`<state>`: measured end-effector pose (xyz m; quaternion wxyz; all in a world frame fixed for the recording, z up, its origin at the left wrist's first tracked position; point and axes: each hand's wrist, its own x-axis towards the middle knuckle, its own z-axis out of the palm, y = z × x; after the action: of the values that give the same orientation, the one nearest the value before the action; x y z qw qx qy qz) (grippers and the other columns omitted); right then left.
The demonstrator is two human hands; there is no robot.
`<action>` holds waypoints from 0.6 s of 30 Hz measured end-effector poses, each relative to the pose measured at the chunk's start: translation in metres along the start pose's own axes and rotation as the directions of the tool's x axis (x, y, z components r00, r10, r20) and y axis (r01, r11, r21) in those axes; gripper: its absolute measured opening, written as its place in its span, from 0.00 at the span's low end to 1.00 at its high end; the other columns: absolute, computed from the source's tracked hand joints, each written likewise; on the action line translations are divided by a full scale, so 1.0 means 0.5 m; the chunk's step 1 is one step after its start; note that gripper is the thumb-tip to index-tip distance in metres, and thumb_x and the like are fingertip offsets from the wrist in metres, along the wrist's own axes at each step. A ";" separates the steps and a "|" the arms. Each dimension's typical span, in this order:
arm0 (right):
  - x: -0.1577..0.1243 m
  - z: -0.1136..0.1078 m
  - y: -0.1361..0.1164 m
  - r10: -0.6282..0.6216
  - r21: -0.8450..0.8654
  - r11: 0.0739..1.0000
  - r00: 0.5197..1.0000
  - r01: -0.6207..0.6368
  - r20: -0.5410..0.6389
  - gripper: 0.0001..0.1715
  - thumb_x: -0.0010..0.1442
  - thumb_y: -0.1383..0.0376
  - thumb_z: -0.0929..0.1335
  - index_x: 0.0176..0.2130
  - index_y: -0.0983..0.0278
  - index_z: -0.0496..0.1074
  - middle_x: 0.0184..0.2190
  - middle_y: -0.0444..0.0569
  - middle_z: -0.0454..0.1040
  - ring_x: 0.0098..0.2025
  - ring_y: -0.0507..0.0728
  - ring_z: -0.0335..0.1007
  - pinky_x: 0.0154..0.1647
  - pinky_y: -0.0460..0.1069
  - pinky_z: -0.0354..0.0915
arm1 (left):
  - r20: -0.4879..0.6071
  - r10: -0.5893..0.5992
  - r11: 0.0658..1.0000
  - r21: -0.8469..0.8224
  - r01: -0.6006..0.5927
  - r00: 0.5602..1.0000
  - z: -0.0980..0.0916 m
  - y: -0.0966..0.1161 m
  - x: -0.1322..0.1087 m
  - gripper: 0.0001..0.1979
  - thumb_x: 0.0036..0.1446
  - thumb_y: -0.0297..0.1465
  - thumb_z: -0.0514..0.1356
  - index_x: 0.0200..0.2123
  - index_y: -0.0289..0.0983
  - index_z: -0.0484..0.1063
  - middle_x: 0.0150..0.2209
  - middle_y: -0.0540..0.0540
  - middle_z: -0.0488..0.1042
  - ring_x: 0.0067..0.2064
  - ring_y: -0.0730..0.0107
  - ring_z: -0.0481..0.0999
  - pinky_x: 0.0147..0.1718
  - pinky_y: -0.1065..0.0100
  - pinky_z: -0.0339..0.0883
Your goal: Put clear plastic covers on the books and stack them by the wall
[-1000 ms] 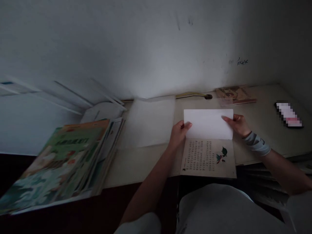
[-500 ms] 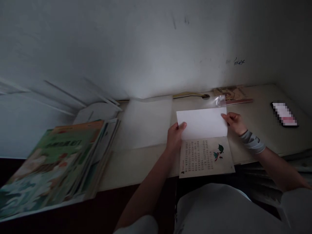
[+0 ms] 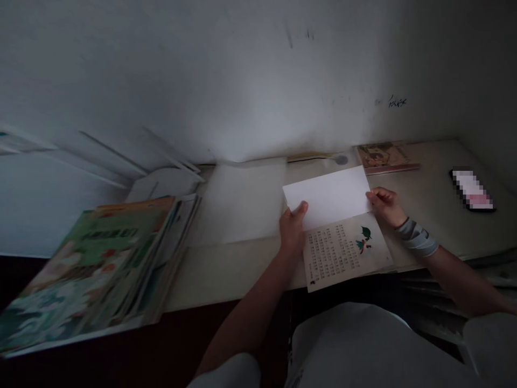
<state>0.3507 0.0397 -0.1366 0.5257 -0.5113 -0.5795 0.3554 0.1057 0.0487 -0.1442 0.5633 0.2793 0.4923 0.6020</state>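
Observation:
An open book, with a blank white upper leaf (image 3: 327, 194) and a lower printed page (image 3: 343, 253), lies tilted over the desk's front edge. The lower page carries columns of characters and a small green and red picture. My left hand (image 3: 293, 223) is closed on the book's left edge, its thumb lying on the white leaf and its fingers hidden underneath. At the right edge, near the fold, my right hand (image 3: 385, 205) pinches the book between thumb and fingers. A grey band (image 3: 418, 237) wraps the right wrist.
A stack of books (image 3: 100, 264) with a green cover on top stands at the left. A translucent sheet (image 3: 246, 199) lies on the desk (image 3: 226, 275). Behind my right hand is another book (image 3: 388, 157); a phone (image 3: 472, 189) lies farther right. The wall (image 3: 258, 81) rises behind.
The book has turned counterclockwise, its upper left corner moving left and down. The shiny clear film above its top right corner no longer shows there. Both hands keep their hold.

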 end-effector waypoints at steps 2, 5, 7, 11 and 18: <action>-0.006 0.001 0.006 0.029 0.026 0.999 0.998 -0.031 0.058 0.24 0.48 0.46 0.70 0.24 0.62 0.63 0.19 0.40 0.60 0.22 0.49 0.52 0.23 0.46 0.52 | -0.020 0.020 1.000 0.013 -0.020 1.000 -0.003 -0.004 0.004 0.20 0.39 0.41 0.69 0.34 0.35 0.73 0.30 0.46 0.76 0.28 0.70 0.74 0.27 0.69 0.67; -0.007 0.000 0.017 0.053 0.020 0.998 0.996 -0.055 0.074 0.26 0.46 0.46 0.71 0.21 0.62 0.61 0.18 0.38 0.57 0.21 0.48 0.50 0.22 0.46 0.50 | 0.002 0.055 0.997 0.051 -0.055 0.998 -0.011 -0.015 0.013 0.21 0.41 0.44 0.67 0.34 0.35 0.72 0.30 0.46 0.75 0.29 0.69 0.74 0.28 0.69 0.67; -0.004 -0.003 0.021 0.053 -0.004 0.999 0.997 -0.053 0.053 0.28 0.45 0.45 0.71 0.19 0.62 0.58 0.17 0.38 0.55 0.21 0.47 0.48 0.21 0.46 0.49 | 0.055 0.110 0.989 0.097 -0.115 0.992 -0.020 -0.016 0.019 0.21 0.43 0.45 0.66 0.35 0.36 0.71 0.32 0.46 0.75 0.32 0.67 0.74 0.31 0.68 0.68; -0.005 -0.004 0.015 0.055 -0.033 0.998 0.996 -0.053 0.072 0.29 0.46 0.45 0.71 0.18 0.62 0.56 0.16 0.37 0.53 0.21 0.47 0.47 0.21 0.46 0.48 | 0.033 0.494 0.820 0.317 -0.477 0.869 -0.027 0.023 0.030 0.27 0.44 0.41 0.66 0.47 0.41 0.65 0.50 0.42 0.69 0.50 0.61 0.70 0.47 0.61 0.64; -0.002 0.004 -0.020 0.039 -0.011 0.999 0.982 -0.037 0.182 0.26 0.51 0.45 0.67 0.21 0.63 0.63 0.19 0.40 0.59 0.24 0.49 0.54 0.26 0.47 0.55 | 0.628 0.487 0.272 0.551 -0.789 0.606 0.131 0.164 0.077 0.14 0.52 0.34 0.61 0.42 0.37 0.70 0.44 0.42 0.72 0.51 0.58 0.68 0.54 0.59 0.55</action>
<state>0.3464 0.0365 -0.1276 0.4614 -0.4897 -0.6168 0.4085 0.1230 0.1135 -0.0546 0.1523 0.7713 0.4400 0.4339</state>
